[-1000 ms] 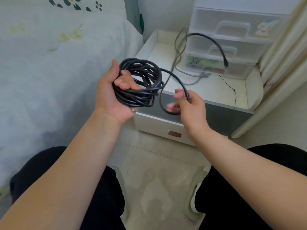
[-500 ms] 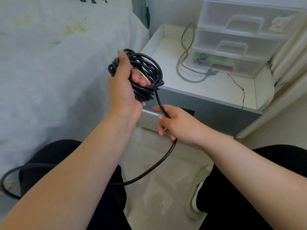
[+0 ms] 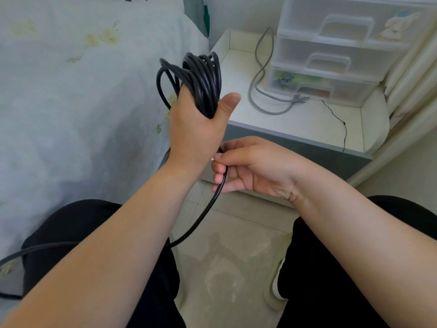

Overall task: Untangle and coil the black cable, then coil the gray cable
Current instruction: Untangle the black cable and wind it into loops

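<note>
Since half a second ago: left hand (image 3: 197, 129) turned, back now to the camera, coil tipped edge-on and raised; right hand (image 3: 254, 168) slid in just under the left wrist.

Bed (image 3: 71, 102) on the left, under a pale flowered cover. Nightstand (image 3: 307, 129) ahead, with a clear drawer unit (image 3: 331, 50) at its back. Black-trousered knees at the bottom, tiled floor (image 3: 224, 268) between.

Black cable (image 3: 203, 79) bundled in loops, gripped by the left hand between thumb and curled fingers, held above the nightstand's near-left corner. Loose tail running down behind the left wrist, through the right hand, sagging toward the floor, then off across the left knee to the frame's left edge. Right hand palm-up, thumb and curled fingers pinching that tail.

Gray cable (image 3: 262, 91) lying uncoiled on the nightstand top in a loose curve, one end up beside the drawer unit, plug end near the unit's bottom drawer. Thin black wire (image 3: 340, 124) beside it, draped over the front edge.
</note>
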Motion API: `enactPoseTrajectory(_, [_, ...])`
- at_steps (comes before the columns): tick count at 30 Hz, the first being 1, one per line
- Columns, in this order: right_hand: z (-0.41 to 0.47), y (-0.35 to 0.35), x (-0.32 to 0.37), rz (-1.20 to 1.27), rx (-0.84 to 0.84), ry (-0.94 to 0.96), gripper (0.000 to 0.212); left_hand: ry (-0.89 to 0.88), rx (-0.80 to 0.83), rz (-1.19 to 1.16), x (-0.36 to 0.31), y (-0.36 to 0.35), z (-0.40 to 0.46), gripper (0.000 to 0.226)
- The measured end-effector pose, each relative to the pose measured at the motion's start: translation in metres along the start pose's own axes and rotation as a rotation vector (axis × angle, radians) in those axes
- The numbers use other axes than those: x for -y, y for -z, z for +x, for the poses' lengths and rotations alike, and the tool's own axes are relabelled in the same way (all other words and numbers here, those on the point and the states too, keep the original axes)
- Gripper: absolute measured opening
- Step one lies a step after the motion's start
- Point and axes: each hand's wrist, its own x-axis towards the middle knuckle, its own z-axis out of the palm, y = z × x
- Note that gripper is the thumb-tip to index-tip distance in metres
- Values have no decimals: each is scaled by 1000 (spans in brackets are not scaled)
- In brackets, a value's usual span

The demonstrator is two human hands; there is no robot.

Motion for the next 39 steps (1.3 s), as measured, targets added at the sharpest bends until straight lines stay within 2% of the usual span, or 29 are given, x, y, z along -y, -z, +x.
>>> enactPoseTrajectory(4, [0, 1, -2, -28, 38, 2, 22, -81, 155, 196, 2, 2, 1, 78])
enactPoseTrajectory(10, [-2, -9, -5, 287, 186, 38, 9, -150, 181, 369, -1, 13, 12, 79])
enactPoseTrajectory(12, [-2, -12, -6, 278, 217, 29, 26, -134, 207, 404, -2, 16, 16, 85])
enactPoseTrajectory(15, [-3, -11, -8, 152, 254, -13, 41, -140, 328, 523, -1, 17, 14, 84])
enactPoseTrajectory(17, [-4, -9, -8, 53, 209, -41, 45, -162, 402, 584, 1, 16, 12, 80])
enactPoseTrajectory(20, [-5, -3, -5, -198, 2, -39, 40, -195, 492, 612, 4, 15, 9, 78])
enactPoseTrajectory(22, [-6, -1, -2, -275, -75, -44, 37, -179, 572, 620, 6, 13, 7, 79])
enactPoseTrajectory(25, [-10, 1, 3, -322, -103, -61, 28, -155, 689, 593, 7, 12, 8, 76])
enactPoseTrajectory(30, [-15, 9, 8, -595, -128, 49, 16, -67, 893, 521, 3, 20, 12, 78])
enactPoseTrajectory(32, [-18, 14, 11, -529, -138, 55, 12, 35, 939, 406, 0, 25, 14, 67])
enactPoseTrajectory(34, [-21, 21, 18, -270, -165, 30, 17, 89, 974, 349, 0, 26, 15, 65])
enactPoseTrajectory(37, [-25, 26, 24, 4, -123, 27, 21, 75, 1063, 393, 2, 21, 11, 50])
enactPoseTrajectory(39, [-24, 28, 22, 124, -78, 11, 26, 51, 1063, 466, 6, 18, 12, 40])
